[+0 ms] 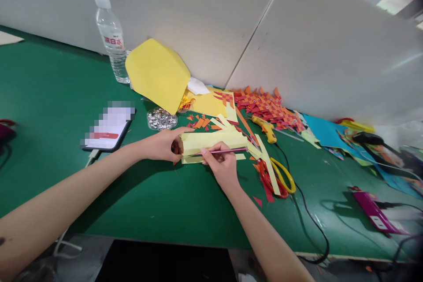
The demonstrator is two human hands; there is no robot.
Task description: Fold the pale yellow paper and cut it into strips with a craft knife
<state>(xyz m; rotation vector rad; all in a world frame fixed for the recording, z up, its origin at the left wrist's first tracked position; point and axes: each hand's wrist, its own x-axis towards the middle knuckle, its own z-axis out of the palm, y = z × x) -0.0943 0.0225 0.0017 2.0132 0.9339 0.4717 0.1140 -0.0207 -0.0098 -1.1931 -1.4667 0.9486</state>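
My left hand (163,144) is closed on the left end of a pale yellow sheet of paper (211,139), thumb and fingers pinching its edge. My right hand (222,164) grips a thin purple pencil-like stick (229,150), held almost level across the lower part of the sheet. The stick's tip points left, toward my left fingers. Whether it is a pencil or another slim tool I cannot make out. Pale yellow strips (269,165) lie to the right, one across scissors with red and yellow handles (287,174). Small orange and red paper scraps (202,122) lie just behind the sheet.
A phone (109,130) on a cable and a water bottle (114,44) stand left. Behind are a yellow card (158,75), a dish of googly eyes (161,119) and woven red-orange paper pieces (264,105). A yellow glue gun (266,129) trails a black cord; a purple device (378,212) lies right.
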